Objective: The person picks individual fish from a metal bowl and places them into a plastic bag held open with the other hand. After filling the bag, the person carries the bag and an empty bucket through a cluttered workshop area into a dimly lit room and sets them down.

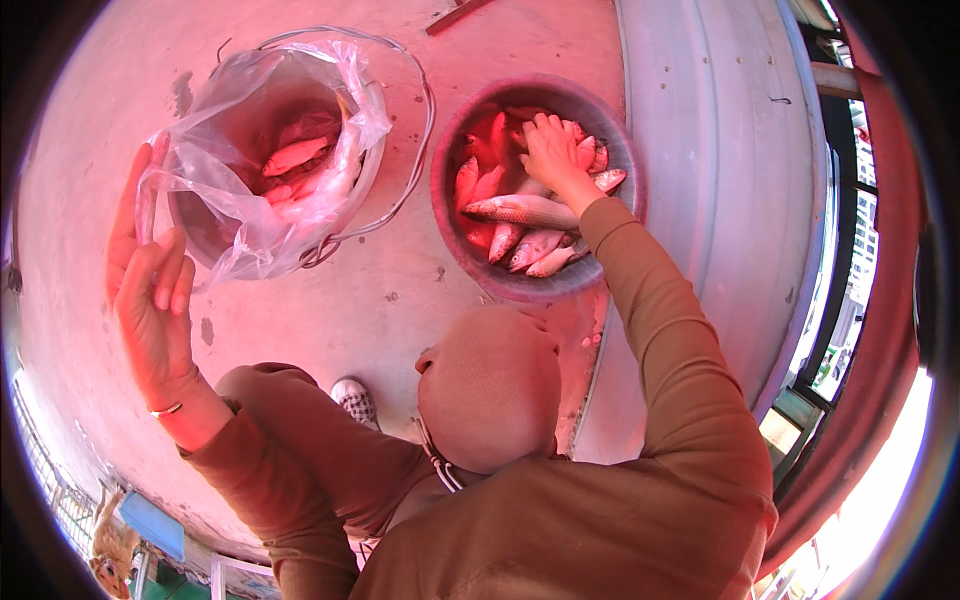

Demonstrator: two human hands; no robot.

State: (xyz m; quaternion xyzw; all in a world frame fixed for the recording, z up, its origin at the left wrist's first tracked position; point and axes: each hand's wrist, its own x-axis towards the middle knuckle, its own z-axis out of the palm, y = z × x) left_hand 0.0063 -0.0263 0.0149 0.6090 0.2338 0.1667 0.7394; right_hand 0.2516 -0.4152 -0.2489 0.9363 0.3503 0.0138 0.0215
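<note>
My left hand [150, 290] is raised beside a bucket [355, 195] lined with a clear plastic bag [250, 215]. Its fingers curl on the bag's loose rim and its thumb points up. A few fish [295, 155] lie inside the bag. My right hand [550, 150] reaches into a round grey basin [520, 285] full of silvery fish [525, 210]. The fingers are pressed down among the fish at the far side, so their grip is hidden. Both arms wear brown sleeves.
The bucket's wire handle [425, 130] hangs toward the basin. A bent knee in brown cloth [490, 390] and a checked shoe [355, 400] sit below the basin on the concrete floor [350, 300]. A grey metal panel [720, 200] runs along the right.
</note>
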